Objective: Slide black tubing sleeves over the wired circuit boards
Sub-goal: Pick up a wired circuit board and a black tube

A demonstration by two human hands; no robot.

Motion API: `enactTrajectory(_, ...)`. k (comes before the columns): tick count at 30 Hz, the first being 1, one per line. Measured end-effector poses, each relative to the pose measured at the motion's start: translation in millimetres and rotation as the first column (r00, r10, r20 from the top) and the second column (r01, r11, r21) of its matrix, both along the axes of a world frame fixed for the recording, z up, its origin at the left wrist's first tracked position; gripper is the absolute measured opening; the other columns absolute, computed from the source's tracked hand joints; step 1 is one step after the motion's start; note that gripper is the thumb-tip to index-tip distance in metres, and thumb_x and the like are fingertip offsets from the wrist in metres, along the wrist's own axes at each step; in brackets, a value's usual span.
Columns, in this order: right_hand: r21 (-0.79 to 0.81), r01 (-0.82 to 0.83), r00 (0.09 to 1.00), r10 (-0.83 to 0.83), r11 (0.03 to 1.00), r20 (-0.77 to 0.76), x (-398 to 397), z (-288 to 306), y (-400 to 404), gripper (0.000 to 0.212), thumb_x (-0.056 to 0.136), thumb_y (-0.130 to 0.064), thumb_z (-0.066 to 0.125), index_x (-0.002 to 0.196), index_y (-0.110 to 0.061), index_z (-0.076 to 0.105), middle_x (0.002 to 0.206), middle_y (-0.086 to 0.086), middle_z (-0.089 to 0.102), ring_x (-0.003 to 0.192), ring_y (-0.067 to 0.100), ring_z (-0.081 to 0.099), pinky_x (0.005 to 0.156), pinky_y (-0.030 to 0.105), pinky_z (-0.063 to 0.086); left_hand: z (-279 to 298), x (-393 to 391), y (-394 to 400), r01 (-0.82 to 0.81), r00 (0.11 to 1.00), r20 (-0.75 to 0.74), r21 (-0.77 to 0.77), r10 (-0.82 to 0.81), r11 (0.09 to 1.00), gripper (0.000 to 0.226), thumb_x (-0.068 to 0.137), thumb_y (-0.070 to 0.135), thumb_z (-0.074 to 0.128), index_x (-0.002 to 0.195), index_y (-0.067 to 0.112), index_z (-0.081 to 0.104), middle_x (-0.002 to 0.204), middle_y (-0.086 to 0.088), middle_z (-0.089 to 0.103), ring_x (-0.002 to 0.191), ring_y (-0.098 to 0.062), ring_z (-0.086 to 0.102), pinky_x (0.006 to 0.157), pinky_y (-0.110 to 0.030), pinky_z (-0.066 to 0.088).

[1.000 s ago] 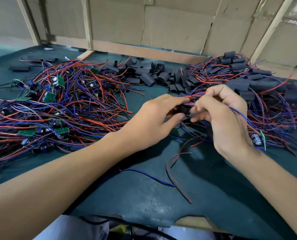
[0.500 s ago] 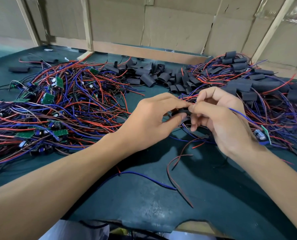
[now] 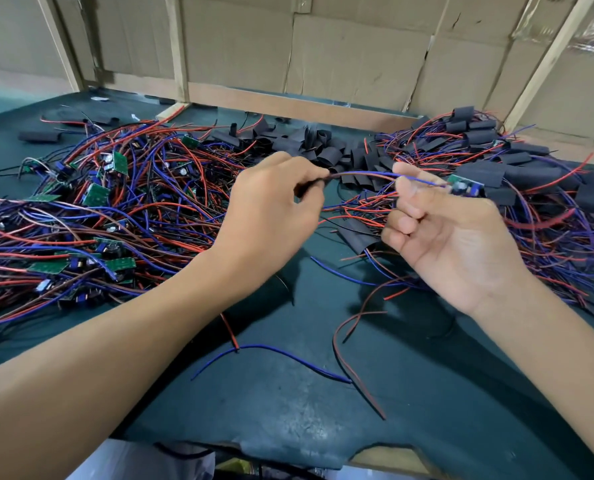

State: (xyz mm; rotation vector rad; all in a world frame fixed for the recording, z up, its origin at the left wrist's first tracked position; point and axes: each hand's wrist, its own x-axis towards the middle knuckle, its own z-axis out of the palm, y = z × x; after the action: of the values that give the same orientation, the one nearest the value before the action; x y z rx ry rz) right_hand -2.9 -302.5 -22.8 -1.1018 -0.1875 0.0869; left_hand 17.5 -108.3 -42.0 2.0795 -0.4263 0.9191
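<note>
Above green desk centre, left hand (image 3: 271,206) pinches sleeve (image 3: 311,184) while right hand (image 3: 451,233) grips wires (image 3: 361,174), keeping them taut for threading.

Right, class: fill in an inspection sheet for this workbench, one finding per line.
Surface: dark green mat, scuffed near the front edge.
Job's things: bare circuit boards tangled at left; loose black sleeves at the back; sleeved boards piled at right.
Clutter: one stray sleeve at far left.
Grips: left hand pinches a sleeve on the wires; right hand pinches the blue wire beside a board.
Cables: loose red and blue wires in front.
Surroundings: cardboard wall with wooden battens.
</note>
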Motion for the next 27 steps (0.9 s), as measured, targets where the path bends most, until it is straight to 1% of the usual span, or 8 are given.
enactTrajectory(2,0.056,0.052,0.998,-0.05,0.997,-0.026,1,2,-4,0.025,0.079,-0.017,0.072,0.099,-0.013,0.06,0.063,-0.003,0.04,0.055,0.015,0.039,0.053,0.027,0.04,2,4,6,-0.013,0.999,-0.045,-0.006,0.013,1.0,0.018,0.089,0.012,0.066,0.101,0.017,0.078,0.087,0.002,0.069,0.079,-0.01,0.062,0.08,-0.027,0.05)
enactTrajectory(4,0.104,0.108,0.994,-0.107,0.989,-0.017,1,2,-8,0.012,0.085,-0.02,0.065,0.093,-0.011,0.063,0.067,0.0,0.043,0.057,0.017,0.044,0.055,0.027,0.043,3,6,11,-0.007,0.998,-0.065,0.023,0.009,1.0,0.019,0.09,0.013,0.064,0.104,0.017,0.077,0.089,0.002,0.068,0.081,-0.009,0.061,0.081,-0.026,0.049)
enactTrajectory(7,0.106,0.173,0.985,-0.174,0.979,-0.003,3,1,-11,0.017,0.089,-0.021,0.059,0.085,-0.011,0.071,0.072,0.002,0.051,0.062,0.018,0.053,0.058,0.029,0.048,1,5,11,0.017,0.998,-0.06,0.076,-0.013,0.997,0.022,0.091,0.012,0.063,0.11,0.015,0.074,0.094,0.003,0.067,0.085,-0.009,0.06,0.085,-0.026,0.048)
enactTrajectory(10,0.021,0.199,0.98,-0.199,0.98,0.013,2,2,-11,0.02,0.093,-0.016,0.055,0.086,-0.01,0.072,0.069,0.002,0.056,0.062,0.017,0.057,0.057,0.028,0.05,-1,0,6,0.071,0.997,-0.041,0.139,-0.066,0.988,0.027,0.091,0.013,0.065,0.118,0.012,0.071,0.102,0.0,0.066,0.093,-0.014,0.06,0.091,-0.029,0.048)
enactTrajectory(14,-0.087,0.18,0.983,-0.176,0.98,0.049,1,1,-7,0.01,0.094,-0.013,0.058,0.093,-0.014,0.068,0.07,0.005,0.064,0.063,0.02,0.065,0.056,0.027,0.052,-2,-3,3,0.115,0.993,-0.006,0.233,-0.117,0.966,0.035,0.092,0.017,0.067,0.127,0.01,0.065,0.113,-0.003,0.064,0.106,-0.022,0.058,0.096,-0.033,0.045)
enactTrajectory(16,-0.123,0.155,0.986,-0.147,0.98,0.073,0,-1,-4,0.002,0.087,-0.017,0.067,0.089,-0.018,0.067,0.076,0.008,0.07,0.068,0.023,0.07,0.058,0.028,0.054,-3,-4,2,0.118,0.991,0.022,0.265,-0.129,0.957,0.036,0.092,0.017,0.068,0.127,0.008,0.065,0.115,-0.005,0.064,0.107,-0.025,0.057,0.097,-0.032,0.044)
enactTrajectory(21,-0.243,0.184,0.976,-0.147,0.953,0.163,-3,-7,2,0.014,0.078,-0.031,0.081,0.083,-0.019,0.076,0.095,0.02,0.076,0.058,0.021,0.068,0.058,0.03,0.057,-5,-3,2,0.137,0.984,0.065,0.299,-0.163,0.944,0.036,0.093,0.015,0.067,0.128,0.006,0.065,0.115,-0.007,0.063,0.106,-0.026,0.057,0.098,-0.029,0.043)
enactTrajectory(27,-0.405,0.234,0.958,-0.14,0.884,0.249,-3,-11,1,0.023,0.076,-0.039,0.083,0.088,-0.02,0.079,0.075,0.013,0.072,0.051,0.024,0.063,0.053,0.033,0.056,-7,-3,0,0.165,0.968,0.127,0.327,-0.217,0.931,0.038,0.091,0.012,0.067,0.128,0.005,0.064,0.115,-0.008,0.063,0.104,-0.026,0.057,0.097,-0.034,0.045)
